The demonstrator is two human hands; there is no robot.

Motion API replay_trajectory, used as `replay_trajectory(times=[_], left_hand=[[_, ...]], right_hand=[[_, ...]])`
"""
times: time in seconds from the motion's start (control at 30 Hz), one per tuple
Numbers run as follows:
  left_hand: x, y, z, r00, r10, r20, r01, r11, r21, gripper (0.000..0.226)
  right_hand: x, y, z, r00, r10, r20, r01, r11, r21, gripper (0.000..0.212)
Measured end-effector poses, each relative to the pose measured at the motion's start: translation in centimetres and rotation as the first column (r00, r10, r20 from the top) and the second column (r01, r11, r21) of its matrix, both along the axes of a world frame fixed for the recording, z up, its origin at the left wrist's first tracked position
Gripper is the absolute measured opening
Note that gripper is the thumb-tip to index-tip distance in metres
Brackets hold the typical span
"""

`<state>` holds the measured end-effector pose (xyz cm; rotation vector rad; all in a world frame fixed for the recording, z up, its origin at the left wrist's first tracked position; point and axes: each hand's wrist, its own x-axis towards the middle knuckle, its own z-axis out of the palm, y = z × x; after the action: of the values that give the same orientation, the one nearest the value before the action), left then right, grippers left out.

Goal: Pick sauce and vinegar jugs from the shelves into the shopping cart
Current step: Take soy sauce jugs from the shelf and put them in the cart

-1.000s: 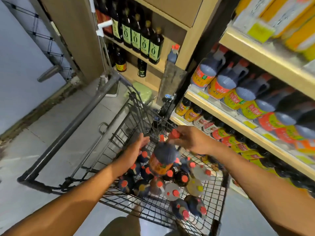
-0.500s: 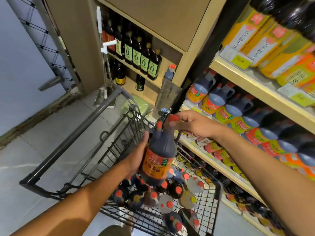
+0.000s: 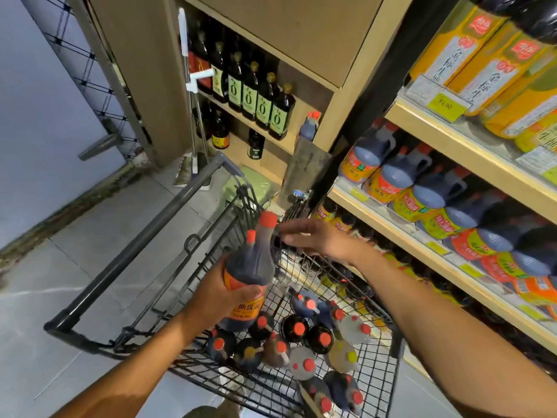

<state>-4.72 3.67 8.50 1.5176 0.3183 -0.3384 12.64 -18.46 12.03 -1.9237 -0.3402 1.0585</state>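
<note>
Head: left hand point(image 3: 215, 295) grips sauce jug point(image 3: 250, 268) over cart point(image 3: 380, 375), right hand point(image 3: 321, 240) beside it

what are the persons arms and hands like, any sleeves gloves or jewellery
Bare throughout. The left hand and right hand wear no gloves, and no ring, watch or bracelet shows. The left forearm and right forearm are uncovered up to the frame's edge, so no sleeve is in view. Blur hides fine detail.

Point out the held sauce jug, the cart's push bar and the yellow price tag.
sauce jug point(image 3: 250, 267), head view, dark shoulder above the label.
cart's push bar point(image 3: 141, 241), head view, middle of the grey bar.
yellow price tag point(image 3: 444, 106), head view, centre of its face.
</note>
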Motion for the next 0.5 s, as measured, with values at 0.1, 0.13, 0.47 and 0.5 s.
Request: replay_trajectory(times=[0.1,0.13,0.47,0.5], left_hand=[[-1.2,1.4,-0.1,0.998,0.049,0.032,-0.052,0.990,0.129,0.101],[-1.7,2.1,-0.4,0.996,0.063,0.067,-0.071,0.988,0.136,0.112],[-2.8,4.5,-0.6,0.963,0.269,0.031,-0.250,0.839,0.484,0.080],[-2.9,4.7,-0.6,0.969,0.244,0.027,-0.228,0.851,0.473,0.085]], right_hand=[[-1.9,-0.3,-5.3,0.996,0.079,-0.050,-0.087,0.978,-0.190,0.031],[-2.7,-0.1,-7.2,0.993,0.111,-0.050,-0.119,0.963,-0.242,0.025],[-9.3,2.2,-24.0,0.985,0.174,0.020,-0.133,0.815,-0.564,0.042],[-9.8,2.4,-25.0,0.989,0.140,0.053,-0.088,0.830,-0.552,0.045]])
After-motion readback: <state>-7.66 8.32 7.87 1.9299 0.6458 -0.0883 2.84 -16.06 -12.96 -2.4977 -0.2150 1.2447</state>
